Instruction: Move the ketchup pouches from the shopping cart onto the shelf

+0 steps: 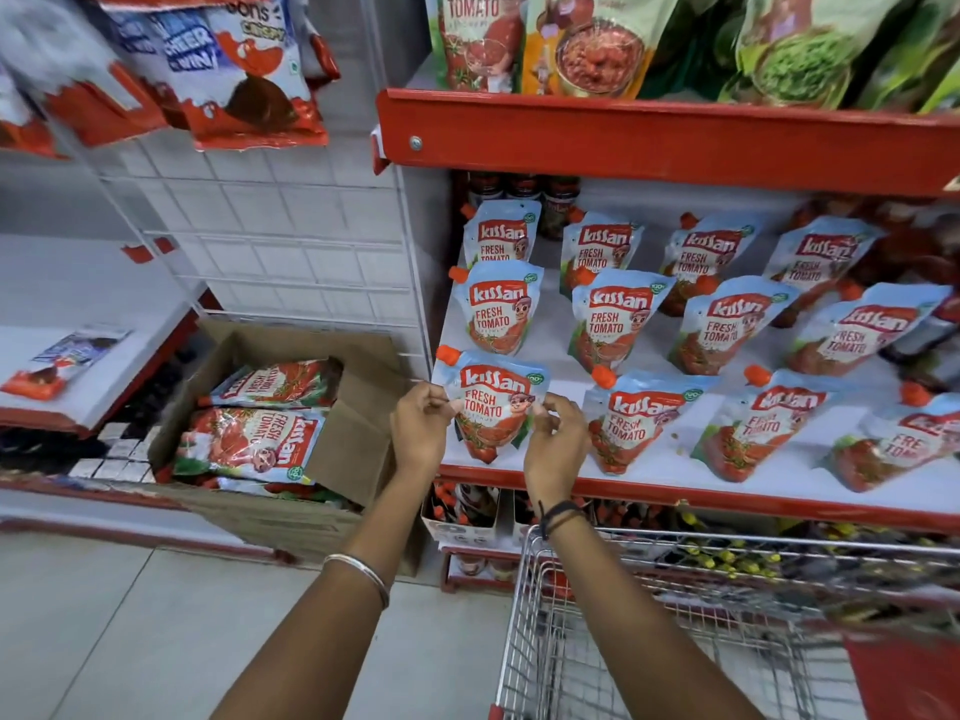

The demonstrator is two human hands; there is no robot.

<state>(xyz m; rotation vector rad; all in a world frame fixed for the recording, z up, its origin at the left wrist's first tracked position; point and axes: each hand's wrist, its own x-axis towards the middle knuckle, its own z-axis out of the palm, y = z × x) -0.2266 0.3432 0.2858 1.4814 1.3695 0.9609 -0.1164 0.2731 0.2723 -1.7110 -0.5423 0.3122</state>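
Ketchup pouches (618,319) already fill most of the shelf (675,491), while both hands (421,426) (553,439) pinch one pouch (493,402) at its front-left corner.

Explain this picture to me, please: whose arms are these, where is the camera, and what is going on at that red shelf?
There is no machine here. A person wears a wide-angle camera on the head, so you look down along their own two arms. The left hand and right hand each pinch a side of one ketchup pouch, holding it upright at the front left corner of the red-edged shelf. More of the same pouches already stand there in rows. Below on the right is the wire shopping cart; what it holds is unclear. On the left, a cardboard box holds more pouches lying flat.
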